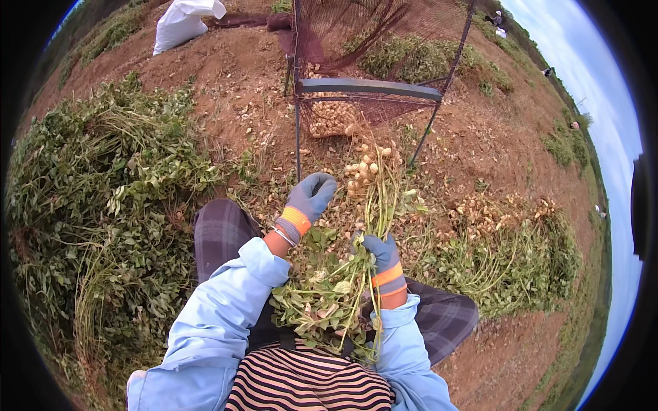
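Left hand [312, 196] and right hand [381, 255], both gloved in blue-grey with orange bands, are apart: the left curls near the centre, whether around anything cannot be told, while the right clamps the thin, stringy stems of a peanut bunch [382, 211], seemingly to present its pale, knobbly pods [362, 169] toward the upper centre as limp leaves trail below. Just beyond, a flat metal crossbar [370, 89] and sagging dark-red mesh [394, 109] stand over a pile of rough tan peanuts [332, 118], perhaps placed within arm's reach for convenience.
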A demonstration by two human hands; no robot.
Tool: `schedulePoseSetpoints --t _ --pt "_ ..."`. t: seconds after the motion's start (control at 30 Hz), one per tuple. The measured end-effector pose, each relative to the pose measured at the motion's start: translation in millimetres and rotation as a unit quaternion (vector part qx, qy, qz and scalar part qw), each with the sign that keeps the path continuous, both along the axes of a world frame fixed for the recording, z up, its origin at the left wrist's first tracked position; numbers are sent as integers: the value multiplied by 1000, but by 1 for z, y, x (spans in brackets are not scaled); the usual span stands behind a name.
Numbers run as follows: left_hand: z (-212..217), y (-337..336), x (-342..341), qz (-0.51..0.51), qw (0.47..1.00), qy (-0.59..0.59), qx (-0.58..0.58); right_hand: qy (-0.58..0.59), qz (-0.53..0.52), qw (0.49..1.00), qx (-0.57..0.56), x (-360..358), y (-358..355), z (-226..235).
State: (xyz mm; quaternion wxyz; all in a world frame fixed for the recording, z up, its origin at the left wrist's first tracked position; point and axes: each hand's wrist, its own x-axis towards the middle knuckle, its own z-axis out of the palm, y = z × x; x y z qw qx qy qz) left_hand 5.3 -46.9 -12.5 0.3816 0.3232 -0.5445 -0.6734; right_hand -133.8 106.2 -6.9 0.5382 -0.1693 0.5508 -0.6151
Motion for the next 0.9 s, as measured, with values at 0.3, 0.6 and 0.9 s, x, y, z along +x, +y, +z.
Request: schedulePoseSetpoints --t 0.3,0.6,0.9 --pt "15 72 -14 -221 958 -143 -113 105 -92 985 -97 -21 -48 9" --pt "6 66 -14 -226 954 -169 -103 -53 -104 990 -85 4 -61 41" --pt "27 73 -11 -214 923 -313 -56 12 -128 990 -64 0 -67 6"
